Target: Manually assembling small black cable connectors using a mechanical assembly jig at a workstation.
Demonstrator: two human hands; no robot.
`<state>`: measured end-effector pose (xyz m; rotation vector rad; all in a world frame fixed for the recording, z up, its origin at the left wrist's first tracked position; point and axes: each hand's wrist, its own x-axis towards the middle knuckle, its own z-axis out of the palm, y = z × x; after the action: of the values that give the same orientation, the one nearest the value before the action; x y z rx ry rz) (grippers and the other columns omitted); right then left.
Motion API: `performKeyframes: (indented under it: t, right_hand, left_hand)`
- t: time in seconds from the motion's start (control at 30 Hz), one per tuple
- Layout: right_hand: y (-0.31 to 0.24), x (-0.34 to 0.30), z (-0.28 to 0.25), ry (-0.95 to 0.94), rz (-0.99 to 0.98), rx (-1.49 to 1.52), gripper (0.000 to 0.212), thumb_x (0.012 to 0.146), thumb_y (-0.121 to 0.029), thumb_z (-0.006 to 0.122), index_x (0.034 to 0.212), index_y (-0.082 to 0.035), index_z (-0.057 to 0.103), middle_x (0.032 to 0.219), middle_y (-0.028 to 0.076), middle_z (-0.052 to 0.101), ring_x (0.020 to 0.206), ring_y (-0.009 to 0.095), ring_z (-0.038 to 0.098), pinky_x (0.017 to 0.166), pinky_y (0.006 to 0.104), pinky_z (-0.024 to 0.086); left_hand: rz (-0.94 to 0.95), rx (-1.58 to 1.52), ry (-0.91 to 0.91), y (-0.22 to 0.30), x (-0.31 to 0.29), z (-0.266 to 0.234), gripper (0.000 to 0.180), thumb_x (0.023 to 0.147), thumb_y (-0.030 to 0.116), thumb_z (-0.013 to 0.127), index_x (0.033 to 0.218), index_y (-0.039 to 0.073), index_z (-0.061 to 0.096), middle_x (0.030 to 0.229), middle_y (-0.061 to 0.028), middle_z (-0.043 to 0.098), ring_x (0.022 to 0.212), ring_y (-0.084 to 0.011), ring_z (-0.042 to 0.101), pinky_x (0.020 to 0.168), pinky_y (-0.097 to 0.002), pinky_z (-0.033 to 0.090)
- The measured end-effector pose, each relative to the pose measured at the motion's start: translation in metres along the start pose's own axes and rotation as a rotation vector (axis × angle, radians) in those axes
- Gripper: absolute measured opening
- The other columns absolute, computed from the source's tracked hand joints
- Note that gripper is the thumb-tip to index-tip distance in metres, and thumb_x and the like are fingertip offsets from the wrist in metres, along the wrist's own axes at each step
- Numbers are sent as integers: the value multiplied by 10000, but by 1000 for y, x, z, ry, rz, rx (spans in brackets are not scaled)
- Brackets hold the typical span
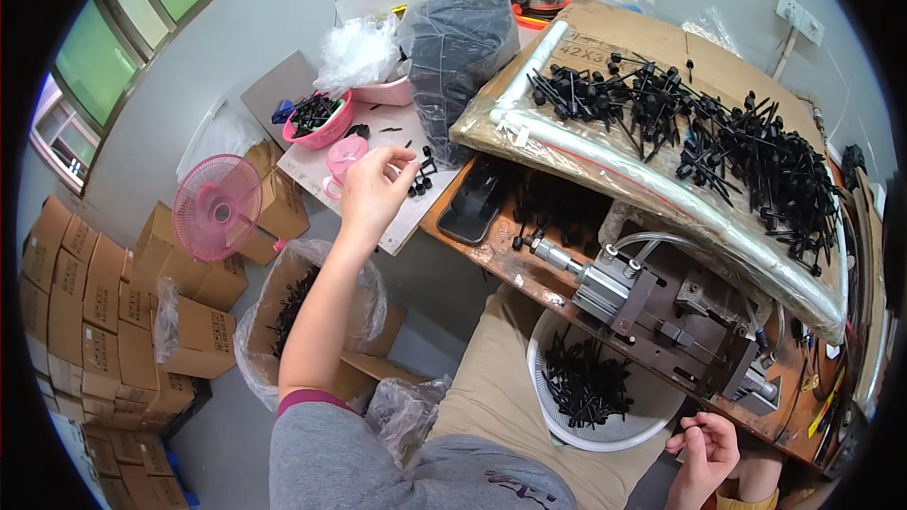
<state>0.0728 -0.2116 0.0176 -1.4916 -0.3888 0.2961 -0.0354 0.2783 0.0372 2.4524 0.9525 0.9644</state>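
Stretching our left arm out, we curl our left hand (375, 191) half-closed above small black plastic parts (419, 184); our right hand (704, 449) pinches a thin black piece beside the white round basket (652, 420).

Left hand (376, 187) reaching over small black parts (420, 181), right hand (704, 449) pinching one — white basket (605, 430) on lap

Basket of parts (605, 416) on the lap before the bench (491, 250), press machine (661, 312) on the bench, parts-covered board (661, 123) behind it, fan (217, 206) on boxes far left
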Motion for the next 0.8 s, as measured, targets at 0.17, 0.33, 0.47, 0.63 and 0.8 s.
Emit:
performKeyframes:
  t: [0.17,0.33,0.47,0.63,0.8]
  right_hand:
    - [6,-5,-3,-26,57,14,170,913,54,605,1082,73,605,952,165,705,746,176,675,702,277,559]
    - [13,-5,-3,-27,56,11,164,913,48,609,1075,70,604,942,164,703,729,172,668,691,278,556]
    - [14,-6,-2,-4,57,8,164,914,36,614,1074,68,608,946,167,703,715,166,661,680,274,552]
    - [18,-9,-1,-3,43,18,158,917,32,609,1072,63,614,957,174,703,699,164,656,670,275,548]
    - [15,-13,2,-1,39,32,162,918,27,608,1077,57,618,968,171,701,706,166,657,666,282,545]
  left_hand:
    - [-119,-68,154,-57,-15,16,215,812,69,695,1017,3,683,945,-128,660,729,-199,658,695,-324,517]
    - [-182,-86,172,-107,-17,30,299,806,78,710,1093,-5,686,990,-141,675,768,-208,676,703,-310,526]
    - [-221,-117,137,-102,-12,41,306,814,99,723,1099,-6,688,1002,-118,678,684,-166,669,607,-293,523]
    - [-236,-60,117,-108,-4,51,290,826,134,730,1083,2,698,927,-85,683,615,-136,641,534,-271,496]
    - [-198,-26,258,-103,-9,43,226,848,169,695,983,-12,692,903,-130,674,763,-212,644,718,-335,495]
